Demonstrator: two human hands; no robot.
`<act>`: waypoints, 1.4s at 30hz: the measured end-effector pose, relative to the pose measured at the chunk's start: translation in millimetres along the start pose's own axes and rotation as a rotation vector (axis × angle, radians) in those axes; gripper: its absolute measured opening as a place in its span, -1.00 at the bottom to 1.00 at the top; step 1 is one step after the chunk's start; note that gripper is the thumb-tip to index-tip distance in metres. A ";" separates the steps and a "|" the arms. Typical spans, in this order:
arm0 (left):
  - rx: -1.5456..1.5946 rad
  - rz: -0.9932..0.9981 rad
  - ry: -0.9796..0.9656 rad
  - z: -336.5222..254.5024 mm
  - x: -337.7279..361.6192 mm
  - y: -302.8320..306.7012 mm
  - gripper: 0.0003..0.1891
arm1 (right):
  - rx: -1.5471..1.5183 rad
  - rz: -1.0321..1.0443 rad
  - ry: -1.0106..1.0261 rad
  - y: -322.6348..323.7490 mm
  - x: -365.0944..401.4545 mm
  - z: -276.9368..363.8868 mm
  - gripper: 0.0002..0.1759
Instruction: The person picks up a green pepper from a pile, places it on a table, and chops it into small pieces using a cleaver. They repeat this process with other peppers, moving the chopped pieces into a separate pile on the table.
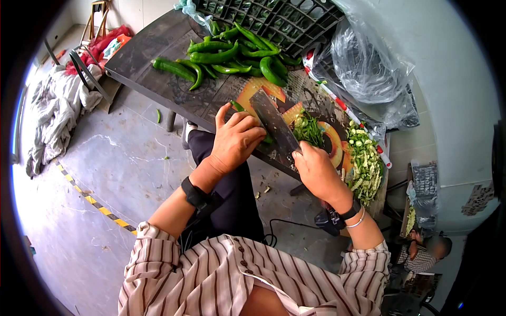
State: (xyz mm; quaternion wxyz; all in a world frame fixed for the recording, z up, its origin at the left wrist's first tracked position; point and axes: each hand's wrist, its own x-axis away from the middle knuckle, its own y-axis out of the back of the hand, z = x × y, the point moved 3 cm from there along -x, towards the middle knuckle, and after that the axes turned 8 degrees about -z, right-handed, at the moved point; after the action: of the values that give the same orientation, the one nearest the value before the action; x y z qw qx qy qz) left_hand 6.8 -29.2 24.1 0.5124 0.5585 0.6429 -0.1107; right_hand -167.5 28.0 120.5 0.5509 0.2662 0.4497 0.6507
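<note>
My left hand (238,138) is closed over a green pepper (237,106), pressing it to the dark table with the fingers bent; most of the pepper is hidden beneath them. In my right hand (316,169) is the handle of a broad-bladed kitchen knife (274,121). The blade stands just right of my left fingers, slanting up and left. Shredded green pepper (308,130) lies to the right of the blade on an orange-patterned board (331,138). Beyond my hands is a pile of whole green peppers (226,56).
Pale pepper cores and seeds (363,167) are heaped at the table's right end. A black crate (274,22), clear plastic bags (363,71) and a red-and-white stick (340,102) line the far side. Another person (421,255) sits at lower right. Crumpled cloth (63,108) lies at left.
</note>
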 end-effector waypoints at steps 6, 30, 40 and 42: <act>0.039 -0.048 0.024 1.3 2.2 0.3 -0.82 | 0.045 0.059 -0.008 2.6 -5.8 3.3 -0.83; 0.023 -0.048 0.026 5.2 1.9 -1.5 -0.90 | 0.000 -0.029 -0.029 -5.2 -41.6 6.9 -0.80; 0.043 -0.048 0.045 4.1 3.7 -0.9 -0.91 | -0.013 0.113 -0.160 -2.0 -30.6 13.5 -0.78; 0.044 -0.040 0.047 3.4 2.8 0.7 -0.91 | -0.026 0.126 -0.185 0.5 -32.0 17.3 -0.77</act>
State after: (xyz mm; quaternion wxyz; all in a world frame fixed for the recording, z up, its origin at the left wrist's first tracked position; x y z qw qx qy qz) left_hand 9.7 -29.7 20.7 0.4825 0.5589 0.6633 -0.1219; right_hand -145.1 2.4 133.5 0.5513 0.3458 0.3709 0.6625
